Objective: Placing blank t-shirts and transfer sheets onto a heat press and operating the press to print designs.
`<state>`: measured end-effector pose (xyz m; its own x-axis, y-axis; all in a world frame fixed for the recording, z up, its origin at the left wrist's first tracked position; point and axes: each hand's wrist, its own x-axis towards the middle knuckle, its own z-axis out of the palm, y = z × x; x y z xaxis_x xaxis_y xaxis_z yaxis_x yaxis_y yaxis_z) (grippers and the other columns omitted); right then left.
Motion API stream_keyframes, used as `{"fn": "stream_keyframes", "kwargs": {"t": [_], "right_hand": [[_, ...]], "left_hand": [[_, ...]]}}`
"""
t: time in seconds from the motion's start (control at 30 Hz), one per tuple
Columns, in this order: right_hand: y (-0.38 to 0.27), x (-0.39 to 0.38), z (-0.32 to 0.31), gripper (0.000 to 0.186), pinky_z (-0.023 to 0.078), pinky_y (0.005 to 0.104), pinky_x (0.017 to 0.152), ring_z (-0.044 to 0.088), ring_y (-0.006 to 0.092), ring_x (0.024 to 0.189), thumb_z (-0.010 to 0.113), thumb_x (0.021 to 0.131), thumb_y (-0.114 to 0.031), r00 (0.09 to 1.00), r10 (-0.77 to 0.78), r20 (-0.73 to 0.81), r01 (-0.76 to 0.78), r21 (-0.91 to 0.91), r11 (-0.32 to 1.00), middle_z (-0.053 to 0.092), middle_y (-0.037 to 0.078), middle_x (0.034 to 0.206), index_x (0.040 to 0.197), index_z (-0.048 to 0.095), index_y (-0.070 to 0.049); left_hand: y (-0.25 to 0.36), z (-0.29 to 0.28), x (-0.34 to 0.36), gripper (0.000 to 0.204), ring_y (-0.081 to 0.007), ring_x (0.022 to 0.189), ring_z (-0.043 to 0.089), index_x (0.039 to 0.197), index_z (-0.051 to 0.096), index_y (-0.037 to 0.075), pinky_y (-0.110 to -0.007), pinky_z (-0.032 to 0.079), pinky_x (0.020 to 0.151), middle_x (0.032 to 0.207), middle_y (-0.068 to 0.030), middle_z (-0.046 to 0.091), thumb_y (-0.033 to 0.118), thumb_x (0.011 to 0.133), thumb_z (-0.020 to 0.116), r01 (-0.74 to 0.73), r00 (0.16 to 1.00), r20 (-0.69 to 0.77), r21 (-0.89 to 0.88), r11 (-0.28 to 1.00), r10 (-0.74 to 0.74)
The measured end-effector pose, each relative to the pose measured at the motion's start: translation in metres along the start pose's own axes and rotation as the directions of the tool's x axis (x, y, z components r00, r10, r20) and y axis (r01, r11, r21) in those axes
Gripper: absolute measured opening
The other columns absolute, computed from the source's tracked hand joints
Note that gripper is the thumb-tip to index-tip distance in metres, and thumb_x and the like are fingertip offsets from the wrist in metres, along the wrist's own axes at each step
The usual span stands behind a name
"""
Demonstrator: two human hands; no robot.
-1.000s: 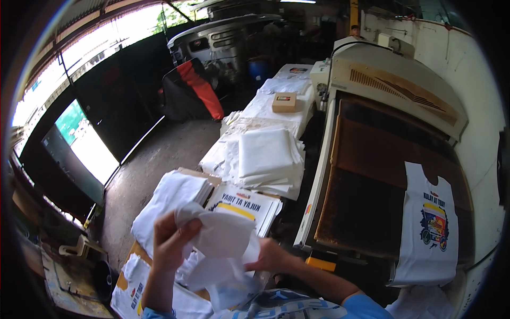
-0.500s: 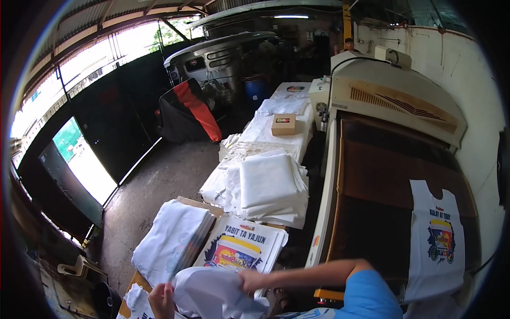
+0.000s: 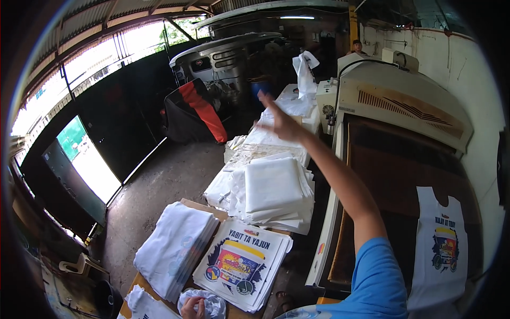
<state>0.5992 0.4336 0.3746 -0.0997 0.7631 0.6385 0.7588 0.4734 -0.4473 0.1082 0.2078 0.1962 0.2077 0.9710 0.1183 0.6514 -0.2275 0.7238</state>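
Observation:
My right arm reaches forward over the long table, with my right hand (image 3: 281, 119) raised, fingers spread and nothing in them. Beyond it, a white cloth (image 3: 304, 74) hangs in the air above the table's far end, apart from the hand. At the lower edge, the curled fingers of my left hand (image 3: 191, 307) touch a crumpled white cloth (image 3: 211, 303) and seem closed on it. Close by are a stack of printed sheets (image 3: 239, 266) with a mirrored colour design and a pile of folded white fabric (image 3: 172, 250).
Stacked white sheets (image 3: 272, 186) lie mid-table. On the right, a heat-press conveyor machine (image 3: 404, 101) carries a white printed shirt piece (image 3: 443, 244) on its brown belt. A blue drum (image 3: 260, 87), a black-and-red covered object (image 3: 196, 114) and a person (image 3: 357, 47) are farther back.
My right hand has swung up and forward from the near white cloth and opened. A white cloth now appears airborne at the far end. My left hand has moved slightly right and down.

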Motion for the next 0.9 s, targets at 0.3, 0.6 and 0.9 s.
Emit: {"fn": "stream_keyframes", "kwargs": {"t": [0.3, 0.6, 0.9], "right_hand": [[-0.082, -0.203, 0.027, 0.061, 0.037, 0.0364, 0.097, 0.049, 0.028, 0.113, 0.063, 0.079, -0.03, 0.742, 0.165, 0.65, -0.218, 0.0, 0.976, 0.04, 0.021, 0.131, 0.13, 0.038, -0.007], [-0.183, -0.336, -0.027, 0.039, 0.046, 0.0317, 0.079, 0.059, 0.0229, 0.086, 0.058, 0.083, -0.022, 0.65, 0.534, 0.541, -0.616, -0.035, 0.787, 0.06, 0.016, 0.101, 0.116, 0.053, -0.003], [-0.29, -0.479, -0.048, 0.036, 0.048, 0.0298, 0.079, 0.062, 0.0187, 0.087, 0.059, 0.082, -0.022, 0.429, 0.824, 0.37, -0.865, -0.095, 0.493, 0.063, 0.012, 0.099, 0.116, 0.056, -0.007]], "left_hand": [[0.004, 0.042, -0.006, 0.01, -0.0187, 0.07, 0.06, 0.085, 0.061, 0.002, -0.027, 0.046, 0.066, 0.082, -0.0106, 0.059, 0.009, 0.078, 0.06, -0.214, 0.97, 0.115, -0.017, 0.977, 0.215], [-0.001, 0.054, -0.044, 0.011, -0.0273, 0.081, 0.06, 0.087, 0.063, 0.008, -0.037, 0.044, 0.075, 0.089, -0.0088, 0.061, 0.009, 0.076, 0.06, -0.24, 0.926, 0.277, -0.095, 0.966, 0.258], [0.057, 0.089, -0.074, 0.013, -0.0249, 0.079, 0.061, 0.091, 0.063, 0.005, -0.029, 0.048, 0.067, 0.092, -0.0109, 0.061, 0.005, 0.08, 0.057, -0.277, 0.705, 0.554, -0.361, 0.89, 0.444]]}}
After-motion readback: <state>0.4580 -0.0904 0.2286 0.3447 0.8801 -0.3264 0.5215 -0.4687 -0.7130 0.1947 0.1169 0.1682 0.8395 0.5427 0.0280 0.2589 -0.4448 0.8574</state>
